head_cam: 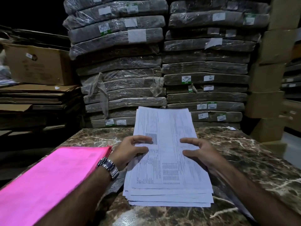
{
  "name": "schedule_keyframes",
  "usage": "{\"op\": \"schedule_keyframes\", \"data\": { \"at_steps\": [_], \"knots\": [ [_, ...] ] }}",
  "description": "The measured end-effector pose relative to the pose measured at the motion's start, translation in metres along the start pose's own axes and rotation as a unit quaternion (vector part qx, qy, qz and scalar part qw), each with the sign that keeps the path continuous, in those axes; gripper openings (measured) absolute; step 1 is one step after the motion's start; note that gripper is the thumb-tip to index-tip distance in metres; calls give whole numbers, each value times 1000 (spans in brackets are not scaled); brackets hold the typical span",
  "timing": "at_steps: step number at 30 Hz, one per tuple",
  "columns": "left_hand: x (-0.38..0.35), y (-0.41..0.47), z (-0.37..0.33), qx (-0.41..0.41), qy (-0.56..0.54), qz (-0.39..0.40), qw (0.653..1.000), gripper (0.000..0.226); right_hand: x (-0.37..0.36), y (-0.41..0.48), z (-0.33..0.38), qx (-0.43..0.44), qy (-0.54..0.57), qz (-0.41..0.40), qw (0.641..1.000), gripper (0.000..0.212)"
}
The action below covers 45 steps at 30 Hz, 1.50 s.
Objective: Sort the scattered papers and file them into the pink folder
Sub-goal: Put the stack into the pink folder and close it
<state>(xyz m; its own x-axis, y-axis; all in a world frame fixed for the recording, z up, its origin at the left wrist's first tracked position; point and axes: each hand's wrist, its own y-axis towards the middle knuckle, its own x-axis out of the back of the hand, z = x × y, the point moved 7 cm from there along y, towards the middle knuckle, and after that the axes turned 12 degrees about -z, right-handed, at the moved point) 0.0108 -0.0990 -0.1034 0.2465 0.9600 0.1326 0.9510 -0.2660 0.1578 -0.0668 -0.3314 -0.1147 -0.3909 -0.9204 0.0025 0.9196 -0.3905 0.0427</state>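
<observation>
The papers (167, 168) lie as 1 rough stack on the table (244, 152), near centre. The left hand (128, 152) and right hand (200, 152) flank the stack, fingers loosely spread, touching the top sheet. Step in hand: probably squaring the stack. The pink folder (48, 176) lies just left and appears closed; the next move likely calls for opening it.

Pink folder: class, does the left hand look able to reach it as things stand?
Probably yes. The pink folder lies just beside the left hand, nothing between them; the hand only rests on the paper stack.
</observation>
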Motion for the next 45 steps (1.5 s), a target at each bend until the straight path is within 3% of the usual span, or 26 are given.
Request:
{"op": "schedule_keyframes", "data": {
  "at_steps": [6, 10, 14, 18, 35, 38, 45],
  "knots": [
    [7, -37, -53, -145, -11, -54, 988, 26, -1, -16, 44, 99, 135, -14, 986, 31],
    [10, -53, -71, -189, -29, -58, 980, 25, -2, -36, 64, 168, 145, -25, 975, 28],
    [15, -64, -74, -216, -48, -80, 972, 23, -3, -51, 79, 247, 71, -24, 966, 29],
    [19, -68, -70, -229, -72, -99, 966, 24, 1, -58, 85, 277, 68, -31, 958, 27],
    [11, -76, -63, -251, -31, -101, 962, 30, -4, -61, 65, 272, 63, -29, 960, 37],
    [12, -69, -56, -240, -32, -104, 965, 34, -3, -61, 65, 278, 49, -36, 959, 31],
    [15, -64, -48, -235, -11, -104, 966, 20, -5, -52, 52, 243, 0, -23, 970, 21]
  ]
}}
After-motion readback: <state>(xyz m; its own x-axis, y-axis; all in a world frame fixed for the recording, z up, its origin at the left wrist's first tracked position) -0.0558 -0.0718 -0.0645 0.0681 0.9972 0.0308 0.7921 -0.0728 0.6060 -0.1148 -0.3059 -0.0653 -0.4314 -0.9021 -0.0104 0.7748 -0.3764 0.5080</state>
